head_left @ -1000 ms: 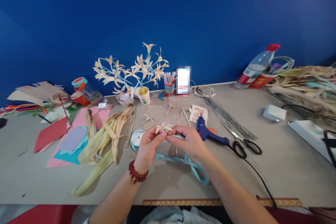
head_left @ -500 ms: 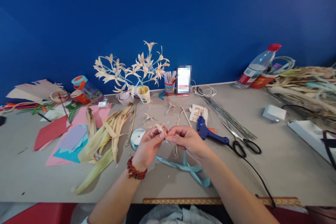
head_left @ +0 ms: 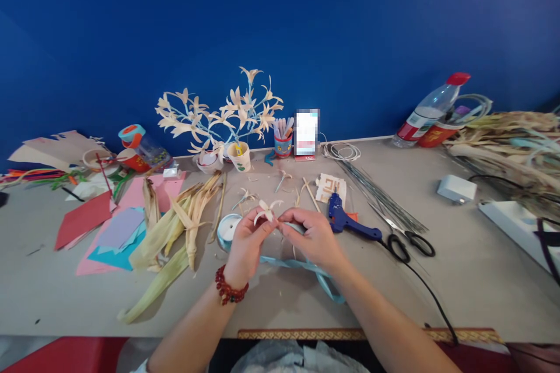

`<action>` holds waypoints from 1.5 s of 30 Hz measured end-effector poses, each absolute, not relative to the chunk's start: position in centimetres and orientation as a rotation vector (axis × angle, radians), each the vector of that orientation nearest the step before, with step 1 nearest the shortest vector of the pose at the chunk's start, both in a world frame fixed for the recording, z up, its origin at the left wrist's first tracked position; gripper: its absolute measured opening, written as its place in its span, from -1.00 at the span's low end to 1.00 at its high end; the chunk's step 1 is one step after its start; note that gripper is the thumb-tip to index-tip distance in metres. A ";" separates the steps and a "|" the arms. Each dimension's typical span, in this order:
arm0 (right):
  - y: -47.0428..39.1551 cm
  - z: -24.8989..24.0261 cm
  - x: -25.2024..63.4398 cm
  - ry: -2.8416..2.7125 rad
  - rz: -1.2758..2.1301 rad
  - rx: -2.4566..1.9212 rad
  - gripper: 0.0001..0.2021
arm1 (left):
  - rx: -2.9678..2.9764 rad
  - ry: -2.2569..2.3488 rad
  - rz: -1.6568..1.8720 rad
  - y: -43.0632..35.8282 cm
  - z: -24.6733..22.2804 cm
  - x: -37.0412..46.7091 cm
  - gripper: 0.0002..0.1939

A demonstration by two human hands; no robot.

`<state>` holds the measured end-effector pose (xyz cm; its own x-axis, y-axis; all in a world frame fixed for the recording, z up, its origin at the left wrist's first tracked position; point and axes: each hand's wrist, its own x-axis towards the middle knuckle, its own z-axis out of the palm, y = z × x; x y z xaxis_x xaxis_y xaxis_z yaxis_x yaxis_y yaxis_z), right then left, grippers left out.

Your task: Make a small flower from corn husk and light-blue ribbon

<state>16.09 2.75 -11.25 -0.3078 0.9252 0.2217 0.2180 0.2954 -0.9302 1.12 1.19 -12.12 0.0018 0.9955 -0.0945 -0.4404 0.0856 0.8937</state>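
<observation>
At center frame, the left hand (head_left: 245,245) pinches a cream craft flower (head_left: 268,212) in its grip while the right hand (head_left: 315,239) pinches light-blue ribbon (head_left: 289,262) near a blue glue gun (head_left: 352,223).

A blue wall (head_left: 350,23) rises behind the grey table (head_left: 175,317); near it, at the right, a clear bottle (head_left: 417,122) with a red cap is just beside a red container (head_left: 435,136), and a white adapter (head_left: 457,188) lies near a white power strip (head_left: 516,230). At the back, a device (head_left: 306,133) with a bright, pixelated screen is beside a pen cup (head_left: 283,147); at the left, a red sheet (head_left: 83,221) lies near a lavender sheet (head_left: 122,228); a red seat (head_left: 74,355) shows below the front edge.
</observation>
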 end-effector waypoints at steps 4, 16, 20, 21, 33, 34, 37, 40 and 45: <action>3.1 -11.2 16.3 -1.693 1.237 -1.010 -0.84 | 0.783 0.882 1.339 1.3 -12.0 0.9 -0.84; 3.2 -11.5 16.0 -1.190 1.889 -0.887 -0.71 | 0.748 0.711 1.246 1.4 -12.1 0.5 -0.86; 3.2 -11.5 15.8 -1.141 1.922 -0.865 -0.69 | 0.725 0.659 1.240 1.3 -12.0 0.5 -0.86; 3.2 -11.5 15.8 -1.142 1.919 -0.859 -0.69 | 0.726 0.651 1.239 1.3 -12.0 0.5 -0.86; 2.9 -11.7 15.7 -1.603 1.227 -0.980 -0.85 | 0.825 0.815 1.378 1.2 -12.4 1.0 -0.88; 2.9 -11.6 15.8 -1.623 1.205 -0.990 -0.86 | 0.832 0.823 1.383 1.2 -12.3 1.0 -0.87; 2.9 -11.5 15.9 -1.613 1.249 -0.981 -0.87 | 0.847 0.823 1.370 1.2 -12.2 0.9 -0.86; 3.1 -11.4 16.4 -1.543 1.381 -0.964 -0.84 | 0.837 0.796 1.333 1.2 -12.2 0.7 -0.84; 3.3 -11.2 16.9 -1.421 1.623 -0.886 -0.75 | 0.807 0.783 1.265 1.2 -12.2 0.4 -0.85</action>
